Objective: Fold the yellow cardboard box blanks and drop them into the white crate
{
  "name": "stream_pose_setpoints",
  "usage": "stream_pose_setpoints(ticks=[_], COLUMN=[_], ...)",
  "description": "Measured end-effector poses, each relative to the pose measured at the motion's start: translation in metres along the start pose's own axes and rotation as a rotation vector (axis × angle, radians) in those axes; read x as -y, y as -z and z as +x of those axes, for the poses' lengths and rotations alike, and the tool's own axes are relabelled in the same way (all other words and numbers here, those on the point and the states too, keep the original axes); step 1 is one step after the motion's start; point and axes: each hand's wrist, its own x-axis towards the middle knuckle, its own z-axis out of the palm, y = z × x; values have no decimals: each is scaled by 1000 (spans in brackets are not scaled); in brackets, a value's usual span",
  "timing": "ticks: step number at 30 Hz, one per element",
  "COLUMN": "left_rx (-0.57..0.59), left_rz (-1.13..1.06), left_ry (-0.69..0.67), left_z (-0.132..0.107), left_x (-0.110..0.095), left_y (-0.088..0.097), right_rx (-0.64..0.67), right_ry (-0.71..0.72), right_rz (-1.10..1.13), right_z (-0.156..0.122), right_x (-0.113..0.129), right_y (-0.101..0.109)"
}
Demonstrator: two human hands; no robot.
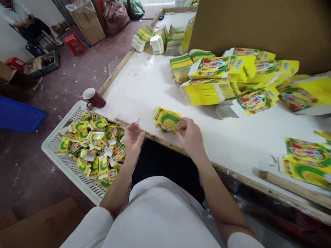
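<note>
My right hand (192, 137) pinches the right edge of a flat yellow-and-green printed carton (168, 120) just above the white tabletop. More of the same cartons seem to lie beneath it. My left hand (133, 137) is by the table's front edge, beside the basket, its thumb apart from its slightly blurred fingers. A small whitish tip shows at one of its fingers; what it is I cannot make out. Below and left of that hand, the white plastic basket (67, 176) holds many small folded yellow boxes (102, 167), lying in a jumble.
A maroon mug (97, 99) lies tilted at the table's left edge. Stacked flat cartons (207, 93) fill the back, before a big brown cardboard sheet (258, 31). More cartons (307, 165) and a wooden strip (292, 187) are right. Red stools (74, 44) and a seated person (28, 26) are far left.
</note>
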Motion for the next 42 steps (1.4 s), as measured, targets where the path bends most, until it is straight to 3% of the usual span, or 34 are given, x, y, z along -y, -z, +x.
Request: stream_pose_setpoints(ticks=[3,6,9,12,16,22,25,28,31,35,37,39,42], left_rx=[187,276,210,103,37,67,13,-37,119,400,591,729,708], left_rz=[-239,-411,-497,-437,-313,-482,-531,-504,-371,-23,225,392,489], left_ry=[124,255,277,209,141,192,212,203,136,-150,-211,-177,-129], left_z=[-14,-19,-16,-11,-7,-16,-19,-15,-2,13,12,5,-9], left_x=[-3,-18,-34,-40,-34,-27,-22,-14,-17,-37,-46,-50,-47], left_y=[-40,-59,-62,-58,-52,-56,-57,-45,-15,20,21,12,-7], right_rx=[104,205,196,214,248,51,-6,-36,-104,-166,-95,-61,-133], right_ry=[-27,-34,-157,-274,-221,-149,-110,-34,101,396,539,571,320], right_rz=[215,426,711,925,839,686,677,609,414,51,12,50,226], right_z=[-13,-27,-39,-48,-50,-35,-29,-26,-24,-22,-24,-27,-32], right_x=[23,42,57,69,74,58,52,48,40,32,35,41,45], right_y=[8,3,-12,-29,-36,-27,-21,-14,-2,15,18,17,10])
